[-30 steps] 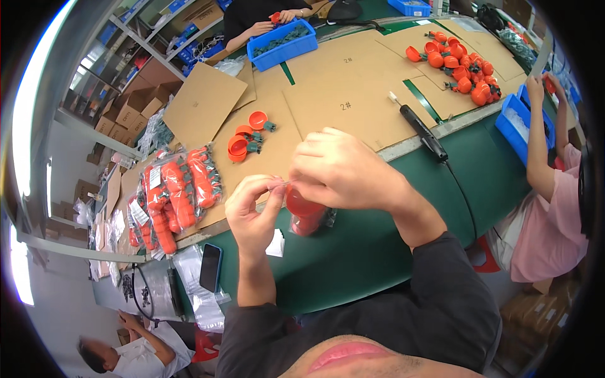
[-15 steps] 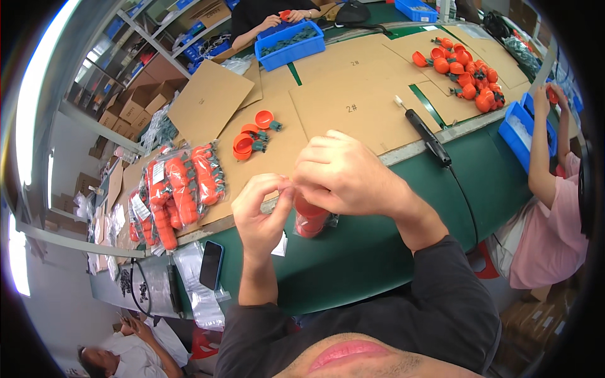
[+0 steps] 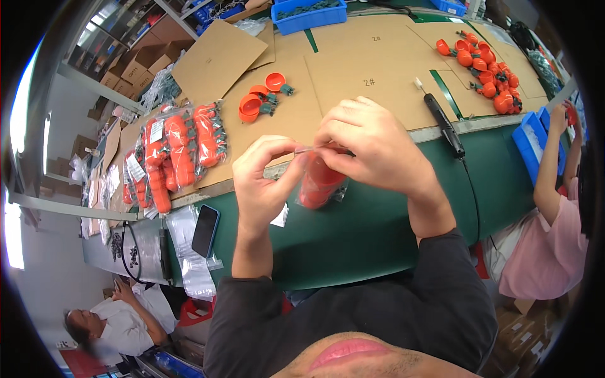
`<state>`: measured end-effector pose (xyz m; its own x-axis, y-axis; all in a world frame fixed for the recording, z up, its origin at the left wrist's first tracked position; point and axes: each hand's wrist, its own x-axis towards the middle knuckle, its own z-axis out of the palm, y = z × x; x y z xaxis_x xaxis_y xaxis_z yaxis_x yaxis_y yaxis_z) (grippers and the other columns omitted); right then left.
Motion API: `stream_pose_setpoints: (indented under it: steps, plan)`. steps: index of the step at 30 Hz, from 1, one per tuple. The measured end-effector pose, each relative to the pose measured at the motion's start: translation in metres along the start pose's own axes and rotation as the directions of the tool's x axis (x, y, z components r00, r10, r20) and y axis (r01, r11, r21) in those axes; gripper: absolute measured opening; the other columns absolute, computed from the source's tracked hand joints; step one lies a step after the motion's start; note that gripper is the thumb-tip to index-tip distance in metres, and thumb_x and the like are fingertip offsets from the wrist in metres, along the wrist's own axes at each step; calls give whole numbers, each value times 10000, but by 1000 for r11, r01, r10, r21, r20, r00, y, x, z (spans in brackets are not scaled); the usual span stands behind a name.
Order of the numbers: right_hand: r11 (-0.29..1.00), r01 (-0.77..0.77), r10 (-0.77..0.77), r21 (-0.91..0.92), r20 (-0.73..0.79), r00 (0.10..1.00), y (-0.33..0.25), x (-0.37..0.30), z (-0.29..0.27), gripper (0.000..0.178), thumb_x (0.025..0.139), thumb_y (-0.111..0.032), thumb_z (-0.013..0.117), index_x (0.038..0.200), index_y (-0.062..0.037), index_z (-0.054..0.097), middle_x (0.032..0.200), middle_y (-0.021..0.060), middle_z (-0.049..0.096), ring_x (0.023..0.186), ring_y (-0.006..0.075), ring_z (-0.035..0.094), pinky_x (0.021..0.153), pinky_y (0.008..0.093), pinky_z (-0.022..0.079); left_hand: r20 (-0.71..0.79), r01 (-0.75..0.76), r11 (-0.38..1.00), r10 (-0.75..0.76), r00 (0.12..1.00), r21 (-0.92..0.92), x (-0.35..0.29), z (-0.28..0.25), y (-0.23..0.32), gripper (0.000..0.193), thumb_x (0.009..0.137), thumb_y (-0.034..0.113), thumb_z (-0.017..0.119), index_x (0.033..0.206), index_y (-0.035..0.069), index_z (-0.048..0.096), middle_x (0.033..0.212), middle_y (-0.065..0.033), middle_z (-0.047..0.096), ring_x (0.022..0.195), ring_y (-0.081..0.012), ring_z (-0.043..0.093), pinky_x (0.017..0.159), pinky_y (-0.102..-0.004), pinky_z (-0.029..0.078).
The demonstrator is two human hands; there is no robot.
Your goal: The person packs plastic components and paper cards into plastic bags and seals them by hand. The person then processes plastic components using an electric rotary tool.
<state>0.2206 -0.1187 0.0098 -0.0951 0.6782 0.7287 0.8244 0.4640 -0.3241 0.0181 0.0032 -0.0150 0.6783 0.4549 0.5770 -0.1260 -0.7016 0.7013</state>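
Note:
A clear plastic bag (image 3: 320, 184) with red-orange cup-shaped parts in it hangs upright in front of me, over the green table's near side. My left hand (image 3: 265, 179) pinches the bag's top edge between thumb and fingertips. Close beside it, my right hand (image 3: 375, 148) grips the same edge, its fingers curled and partly hiding the bag's mouth. Beyond my left hand, several loose red cups (image 3: 250, 108) with dark green fittings lie on cardboard. Filled bags of red cups (image 3: 178, 154) are stacked to the left.
A black electric screwdriver (image 3: 443, 123) with a cable lies to the right. A phone (image 3: 205, 230) rests beside flat clear bags (image 3: 192, 268) at left. Red cups are heaped (image 3: 488, 75) at far right. A blue bin (image 3: 310, 24) stands at the back. Other people sit on both sides.
The view has shifted, so the table's things sit higher in the picture. Both hands keep hold of the bag's top, and a stretch of its edge now shows between them.

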Motion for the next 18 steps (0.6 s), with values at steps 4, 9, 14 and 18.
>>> stream_pose_setpoints:
  steps: [4,9,14,18]
  plan:
    - [1000,7,-7,-6,-14,1000,-1,1,2,110,858,-164,762,887,-71,712,862,63,675,862,269,668,777,400,501,-127,3,997,-13,992,-76,1,5,1,143,849,-20,814,978,-20,754,933,-111,762,869,-226,728,807,-327,566]
    - [999,-7,7,-31,-7,1000,-5,-2,-1,125,833,-172,765,847,-83,679,830,57,647,825,269,651,774,399,498,-31,-7,1000,7,999,9,-5,0,1,138,902,-113,753,1032,-74,725,1059,-144,735,1018,-207,724,957,-322,596]
    - [1000,0,0,-6,1,1000,-7,-1,-2,145,828,-187,762,825,-89,655,811,45,622,803,258,629,746,385,475,-51,-12,1000,11,999,-23,-4,3,6,129,887,-119,737,998,-55,718,1051,-144,738,1003,-223,724,925,-339,593]
    - [1000,21,-21,-4,-3,1000,-14,-2,-4,139,826,-179,757,822,-88,652,814,44,627,809,252,633,752,384,478,-48,-3,1000,3,999,-1,-6,3,14,129,874,-99,745,988,-46,718,1019,-139,745,990,-239,730,891,-350,583]
